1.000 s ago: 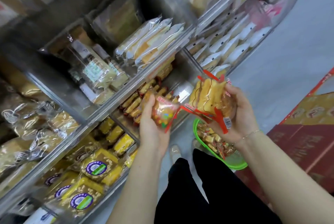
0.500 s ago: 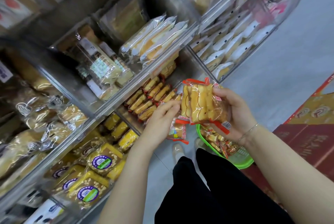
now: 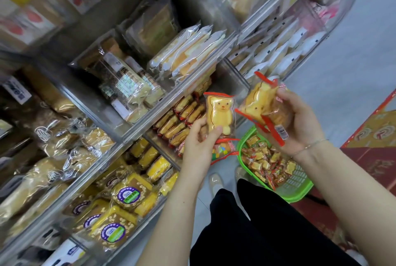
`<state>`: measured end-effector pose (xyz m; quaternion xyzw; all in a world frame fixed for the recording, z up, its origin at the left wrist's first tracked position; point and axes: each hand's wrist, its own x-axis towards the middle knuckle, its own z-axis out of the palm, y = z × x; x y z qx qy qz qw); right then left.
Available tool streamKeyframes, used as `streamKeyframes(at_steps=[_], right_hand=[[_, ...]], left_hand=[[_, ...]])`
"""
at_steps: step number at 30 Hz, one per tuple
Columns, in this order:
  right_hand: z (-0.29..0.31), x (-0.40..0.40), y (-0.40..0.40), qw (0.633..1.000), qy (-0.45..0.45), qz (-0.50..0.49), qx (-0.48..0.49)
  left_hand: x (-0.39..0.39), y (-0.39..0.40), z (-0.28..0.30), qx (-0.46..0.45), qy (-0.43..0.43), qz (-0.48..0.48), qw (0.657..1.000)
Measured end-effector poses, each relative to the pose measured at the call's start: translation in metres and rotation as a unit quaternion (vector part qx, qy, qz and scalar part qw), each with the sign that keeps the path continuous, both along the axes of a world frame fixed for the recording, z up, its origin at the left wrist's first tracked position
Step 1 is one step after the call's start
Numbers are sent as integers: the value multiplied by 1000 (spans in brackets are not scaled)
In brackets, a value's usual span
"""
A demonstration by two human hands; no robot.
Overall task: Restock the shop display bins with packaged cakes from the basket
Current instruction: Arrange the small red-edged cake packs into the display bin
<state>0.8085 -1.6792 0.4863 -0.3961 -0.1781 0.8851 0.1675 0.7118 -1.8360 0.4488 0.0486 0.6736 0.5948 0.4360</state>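
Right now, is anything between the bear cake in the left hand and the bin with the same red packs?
Nothing visible blocks it. The left hand holds the bear cake pack upright right beside the bin's row of red-edged packs, with no lid visible over them. The right hand keeps its stack of packs off to the side.

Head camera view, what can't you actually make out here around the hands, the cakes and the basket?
- Stack of cakes in the right hand, head view: count unclear; the packs overlap and the fingers cover some.
- Green basket: the right forearm hides its far side.
- Bear cake in the left hand: the thumb covers its lower part; the wrapper print is too small to read.
- Bin of bear cakes: the left hand and the shelf above hide its fill.
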Motion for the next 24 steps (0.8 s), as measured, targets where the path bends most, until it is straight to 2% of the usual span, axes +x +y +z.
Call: streamKeyframes(at_steps=[5,12,16,20,24], right_hand=[[1,-10,-11,999,-25,35,-9],[3,-17,-14,991,-74,90,63],[0,-19,-25,988,-119,50,86],[-10,-17,-36,970,-193,23,144],[-12,-12,-30,956,-206,41,204]], left_hand=[[16,11,6,2,17,50,999],[14,9,4,5,-12,99,995],[12,8,-1,26,-50,110,992],[16,14,1,1,-41,132,990],[16,15,6,-12,-4,114,993]])
